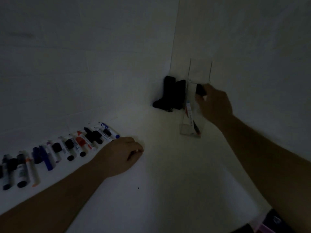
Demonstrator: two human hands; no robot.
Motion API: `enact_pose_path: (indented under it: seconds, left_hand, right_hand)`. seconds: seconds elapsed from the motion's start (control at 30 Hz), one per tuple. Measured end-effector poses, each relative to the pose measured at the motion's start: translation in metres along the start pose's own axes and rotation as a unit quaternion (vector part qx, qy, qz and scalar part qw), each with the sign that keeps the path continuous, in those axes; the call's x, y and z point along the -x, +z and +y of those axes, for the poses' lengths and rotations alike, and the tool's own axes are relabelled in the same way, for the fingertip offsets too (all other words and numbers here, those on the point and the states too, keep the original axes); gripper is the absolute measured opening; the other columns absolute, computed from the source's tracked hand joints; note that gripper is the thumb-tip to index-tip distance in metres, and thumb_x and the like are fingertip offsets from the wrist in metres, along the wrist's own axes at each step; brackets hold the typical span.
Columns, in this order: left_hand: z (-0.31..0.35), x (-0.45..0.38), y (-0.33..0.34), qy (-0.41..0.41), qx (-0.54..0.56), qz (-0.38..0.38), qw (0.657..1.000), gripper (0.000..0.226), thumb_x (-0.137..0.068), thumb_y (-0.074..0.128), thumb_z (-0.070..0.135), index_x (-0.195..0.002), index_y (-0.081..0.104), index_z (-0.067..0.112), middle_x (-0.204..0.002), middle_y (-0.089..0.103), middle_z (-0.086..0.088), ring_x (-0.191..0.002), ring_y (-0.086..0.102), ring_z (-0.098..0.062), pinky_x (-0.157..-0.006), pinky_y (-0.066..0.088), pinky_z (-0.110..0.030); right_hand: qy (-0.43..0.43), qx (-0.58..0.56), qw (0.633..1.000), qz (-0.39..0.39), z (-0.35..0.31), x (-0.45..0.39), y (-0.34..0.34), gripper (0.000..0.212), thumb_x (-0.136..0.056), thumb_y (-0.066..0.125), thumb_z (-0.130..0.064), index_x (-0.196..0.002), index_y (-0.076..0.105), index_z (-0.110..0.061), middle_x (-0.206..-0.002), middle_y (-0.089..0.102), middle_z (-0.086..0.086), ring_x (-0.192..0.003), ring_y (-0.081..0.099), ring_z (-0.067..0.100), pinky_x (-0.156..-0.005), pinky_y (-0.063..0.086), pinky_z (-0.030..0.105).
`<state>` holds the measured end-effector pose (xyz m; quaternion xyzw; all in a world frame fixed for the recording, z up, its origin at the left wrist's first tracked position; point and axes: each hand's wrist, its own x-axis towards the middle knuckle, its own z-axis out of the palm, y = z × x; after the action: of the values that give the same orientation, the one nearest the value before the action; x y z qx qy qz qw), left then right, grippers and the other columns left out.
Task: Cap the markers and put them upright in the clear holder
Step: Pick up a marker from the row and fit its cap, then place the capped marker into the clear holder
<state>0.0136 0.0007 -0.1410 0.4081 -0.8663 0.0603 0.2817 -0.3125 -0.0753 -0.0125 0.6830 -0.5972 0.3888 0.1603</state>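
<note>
The scene is dim. A tall clear holder (186, 126) stands on the white table at the right, with one marker (190, 115) leaning inside it. My right hand (215, 103) is at the holder's open top, shut on a black-capped marker (200, 89) whose body is mostly hidden by my fingers. My left hand (122, 153) rests palm down on the table, fingers curled, holding nothing that I can see. Just left of it lies a row of several markers (79, 143) and loose caps, in black, red, blue and purple.
A black object (170, 95) stands in the corner where the white walls meet, just left of the holder. The marker row runs on to the left frame edge (20, 170). A dark item with pink (269, 224) shows at the bottom right.
</note>
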Motion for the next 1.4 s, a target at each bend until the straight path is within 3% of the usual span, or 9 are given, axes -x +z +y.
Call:
enact_pose_path:
  seconds: [0.13,0.5,0.6,0.73,0.93,1.03,1.17,1.3,1.4]
  left_hand:
    - [-0.002,0.000,0.000,0.005,0.006,-0.011,1.000,0.018,-0.095,0.056,0.029,-0.097,0.074,0.028,-0.088,0.066,0.012,-0.078,0.057,-0.002,-0.074,0.051,-0.023]
    - [-0.002,-0.001,-0.001,-0.005,0.017,-0.020,1.000,0.019,-0.094,0.056,0.030,-0.098,0.074,0.028,-0.088,0.066,0.013,-0.077,0.055,0.002,-0.073,0.050,-0.020]
    - [-0.004,0.000,-0.002,-0.011,0.023,-0.022,0.999,0.026,-0.094,0.049,0.036,-0.098,0.075,0.028,-0.086,0.065,0.014,-0.076,0.054,0.003,-0.074,0.044,-0.014]
    - [-0.007,0.001,-0.005,-0.046,0.020,-0.059,0.997,0.024,-0.096,0.049,0.037,-0.106,0.071,0.033,-0.088,0.068,0.012,-0.075,0.056,-0.001,-0.073,0.048,-0.022]
    - [-0.016,0.005,-0.028,-0.034,0.000,-0.126,0.991,0.015,-0.096,0.051,0.042,-0.094,0.064,0.033,-0.072,0.058,0.015,-0.066,0.054,-0.001,-0.063,0.041,-0.014]
    - [-0.010,0.019,-0.025,-0.021,-0.013,-0.069,0.997,0.032,-0.092,0.055,0.034,-0.064,0.047,0.023,-0.058,0.045,0.009,-0.053,0.046,-0.008,-0.055,0.040,-0.025]
    - [-0.013,0.020,-0.023,-0.010,-0.003,-0.055,0.998,0.037,-0.090,0.058,0.032,-0.060,0.042,0.019,-0.057,0.043,0.007,-0.053,0.044,-0.009,-0.057,0.040,-0.027]
    - [-0.014,0.020,-0.023,-0.009,0.020,-0.051,0.998,0.038,-0.090,0.060,0.032,-0.060,0.044,0.017,-0.057,0.045,0.006,-0.054,0.046,-0.011,-0.059,0.042,-0.027]
    - [-0.015,0.020,-0.024,-0.005,0.025,-0.044,0.999,0.038,-0.090,0.061,0.033,-0.060,0.044,0.017,-0.057,0.046,0.005,-0.055,0.046,-0.011,-0.060,0.045,-0.031]
  right_hand:
    - [0.030,0.037,0.997,-0.055,-0.003,0.010,0.013,0.042,-0.097,0.052,-0.039,-0.133,0.031,-0.032,-0.087,0.065,0.011,-0.066,0.058,0.031,-0.060,0.052,0.040]
    - [0.018,0.030,0.989,-0.141,0.006,0.015,0.021,0.026,-0.095,0.041,-0.011,-0.118,0.047,-0.021,-0.082,0.061,0.017,-0.067,0.058,0.034,-0.055,0.040,0.031]
    - [0.016,0.008,0.995,-0.095,-0.003,0.024,0.016,0.039,-0.092,0.036,-0.019,-0.126,0.054,-0.019,-0.117,0.063,0.016,-0.101,0.062,0.038,-0.083,0.051,0.042]
    - [-0.048,-0.065,0.997,0.016,-0.036,0.047,0.032,0.043,-0.087,0.042,-0.015,-0.128,0.056,-0.017,-0.120,0.055,0.011,-0.097,0.059,0.032,-0.083,0.050,0.038]
    - [-0.180,-0.206,0.938,-0.214,-0.119,0.072,0.101,0.042,-0.087,0.055,-0.001,-0.123,0.062,-0.019,-0.120,0.061,0.003,-0.099,0.050,0.005,-0.089,0.041,0.022]
    - [-0.196,-0.229,0.896,-0.326,-0.153,0.070,0.121,0.045,-0.089,0.051,0.003,-0.129,0.061,-0.016,-0.130,0.059,0.009,-0.112,0.054,0.014,-0.091,0.034,0.015]
    - [-0.178,-0.201,0.845,-0.463,-0.172,0.062,0.131,0.053,-0.088,0.049,0.006,-0.137,0.056,-0.014,-0.144,0.050,0.011,-0.131,0.047,0.025,-0.105,0.030,0.018]
    - [-0.193,-0.148,0.892,-0.381,-0.159,0.064,0.137,0.020,-0.087,0.059,-0.016,-0.103,0.072,-0.013,-0.105,0.062,0.015,-0.095,0.060,0.030,-0.083,0.047,0.033]
    - [-0.191,-0.016,0.927,-0.323,-0.143,0.065,0.129,0.029,-0.091,0.055,-0.049,-0.081,0.050,-0.022,-0.079,0.046,-0.001,-0.072,0.051,0.019,-0.067,0.044,0.033]
